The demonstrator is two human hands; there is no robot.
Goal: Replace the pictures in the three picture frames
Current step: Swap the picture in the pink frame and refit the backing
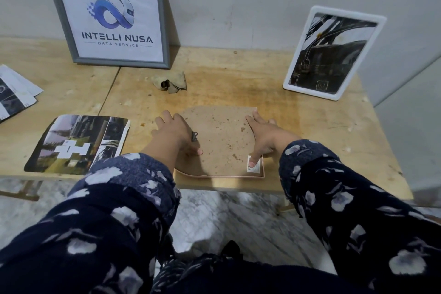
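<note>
We have the third picture frame [222,143] face down near the front edge of the wooden table [322,126], brown backing board up. Our left hand [173,132] lies flat on its left side, fingers spread; our right hand [265,137] presses the right side, thumb on the barcode sticker [256,167]

I see a grey frame [108,24] upper left, a white frame [334,56] upper right, a speckled brown backing [219,141] centre, and navy floral sleeves [114,210].
</note>
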